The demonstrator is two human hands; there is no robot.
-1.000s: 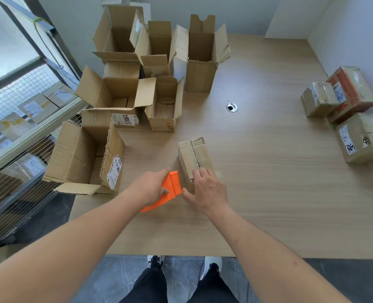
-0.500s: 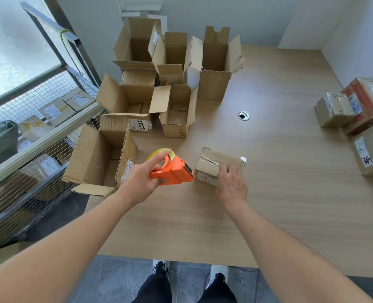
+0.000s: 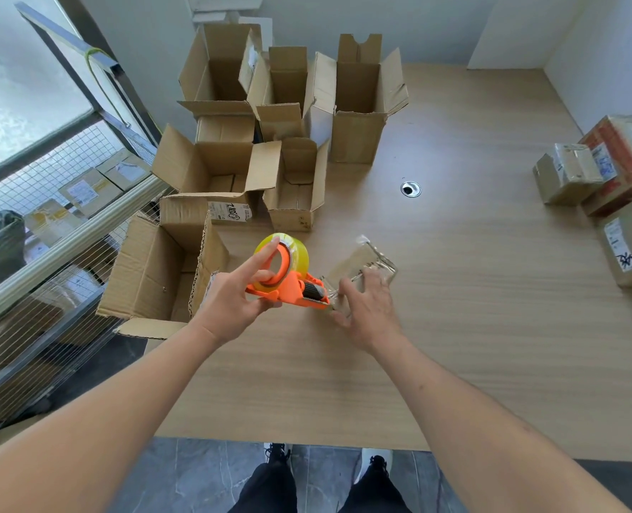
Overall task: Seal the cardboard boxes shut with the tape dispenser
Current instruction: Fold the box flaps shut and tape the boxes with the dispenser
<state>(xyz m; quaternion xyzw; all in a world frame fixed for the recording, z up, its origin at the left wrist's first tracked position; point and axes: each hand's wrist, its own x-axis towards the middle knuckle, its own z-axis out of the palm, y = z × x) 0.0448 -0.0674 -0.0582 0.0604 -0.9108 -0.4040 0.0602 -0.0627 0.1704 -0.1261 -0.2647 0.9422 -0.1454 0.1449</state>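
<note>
My left hand grips the orange tape dispenser, its index finger stretched over the yellow tape roll. The dispenser's cutting end meets the near end of a small closed cardboard box lying at an angle on the wooden table. Shiny tape covers that box. My right hand rests on the box's near end with fingers spread, steadying it.
Several open cardboard boxes crowd the table's back left. Three taped boxes sit at the right edge by the wall. A cable hole lies mid-table. A wire-mesh rack with parcels stands left of the table.
The small box has turned from lying lengthwise to lying at an angle. My left hand has lifted and tilted the dispenser, so the tape roll now faces up, and stayed at the box's end.
</note>
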